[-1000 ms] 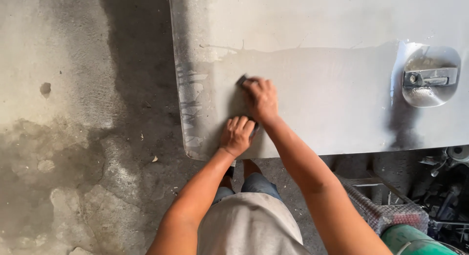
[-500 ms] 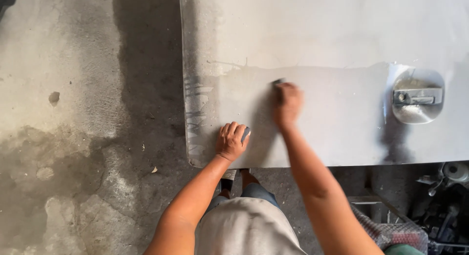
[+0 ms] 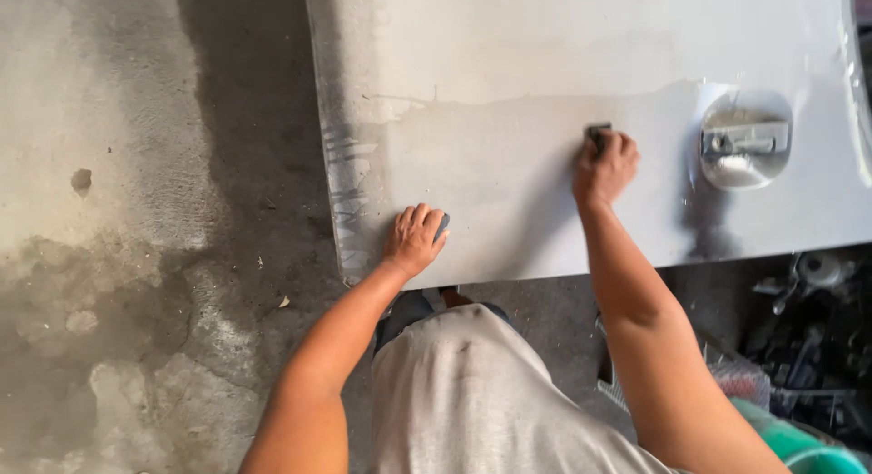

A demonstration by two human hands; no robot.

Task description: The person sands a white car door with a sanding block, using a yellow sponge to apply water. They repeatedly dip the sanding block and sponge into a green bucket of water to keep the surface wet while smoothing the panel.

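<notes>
A grey car door panel point(image 3: 509, 93) lies flat in front of me, its surface dull and partly sanded. My right hand point(image 3: 604, 165) presses a small dark sanding block point(image 3: 598, 131) onto the panel, left of the recessed door handle point(image 3: 745, 145). My left hand point(image 3: 413, 240) rests near the panel's lower left edge, fingers curled around a small dark object point(image 3: 442, 225) that is mostly hidden.
Stained, cracked concrete floor point(image 3: 136, 256) spreads to the left of the panel. Dark tools and machine parts point(image 3: 808, 338) crowd the lower right, with a green container rim point(image 3: 804, 451) at the corner. My grey shirt point(image 3: 481, 401) fills the bottom middle.
My right hand has slid the sanding block to the right across the panel, toward the door handle. My left hand has stayed at the lower left edge.
</notes>
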